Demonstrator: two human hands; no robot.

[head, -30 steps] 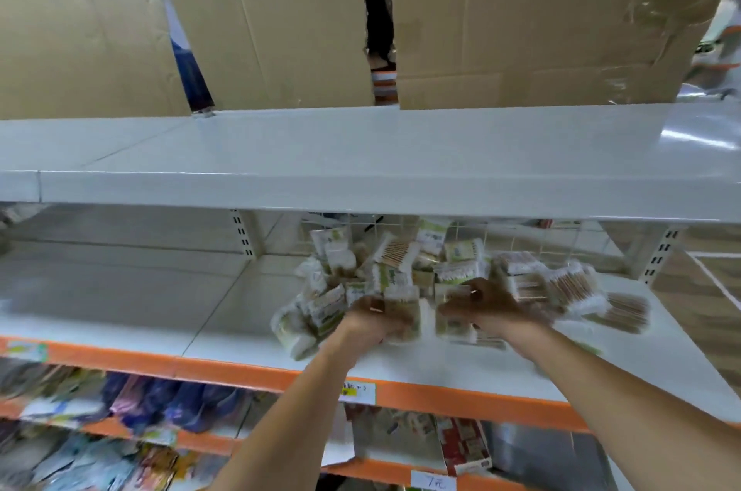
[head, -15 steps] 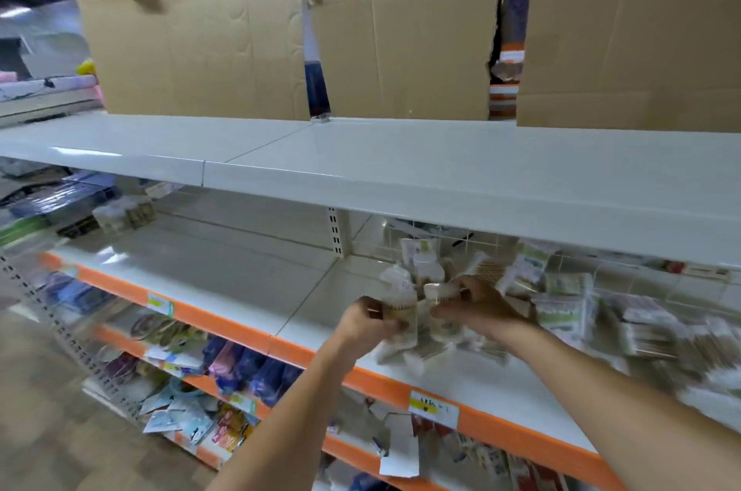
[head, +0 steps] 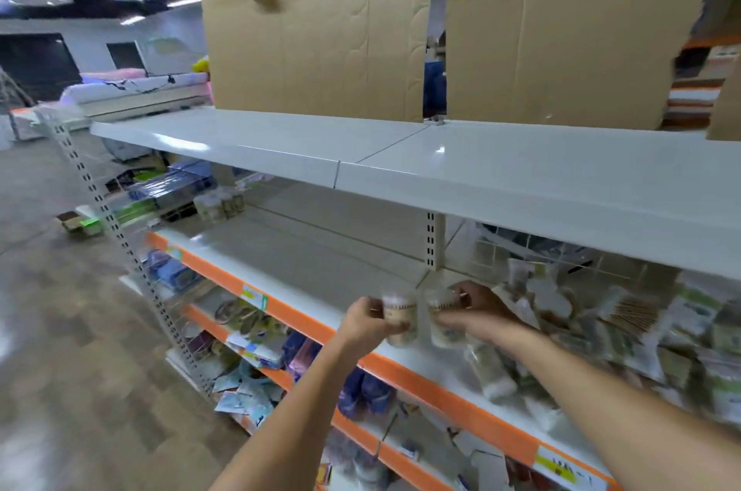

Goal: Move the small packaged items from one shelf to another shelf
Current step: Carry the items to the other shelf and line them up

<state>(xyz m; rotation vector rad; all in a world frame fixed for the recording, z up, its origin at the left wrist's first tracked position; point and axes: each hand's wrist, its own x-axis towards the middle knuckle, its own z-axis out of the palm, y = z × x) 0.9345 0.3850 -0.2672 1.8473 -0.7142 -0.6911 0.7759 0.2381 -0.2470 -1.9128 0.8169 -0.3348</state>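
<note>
My left hand [head: 367,320] grips a small clear packet [head: 399,316] with a brown printed band. Beside it, my right hand [head: 477,310] grips a second small packet [head: 443,320] of the same kind. Both are held just above the orange front edge of the middle shelf [head: 312,262]. A heap of small packaged items [head: 625,326] lies on that shelf to the right of my hands, blurred. At the far left end of the same shelf stands a small group of similar packets [head: 218,206].
The white top shelf [head: 481,174] overhangs the hands, with tall cardboard sheets [head: 316,45] standing along its back. A slotted upright [head: 435,240] stands behind the hands. Lower shelves [head: 256,350] hold mixed flat packets. The aisle floor [head: 60,330] lies to the left.
Both hands have lifted packets out of the heap and carried them left along the middle shelf. The view has swung left, so the heap now sits at the right.
</note>
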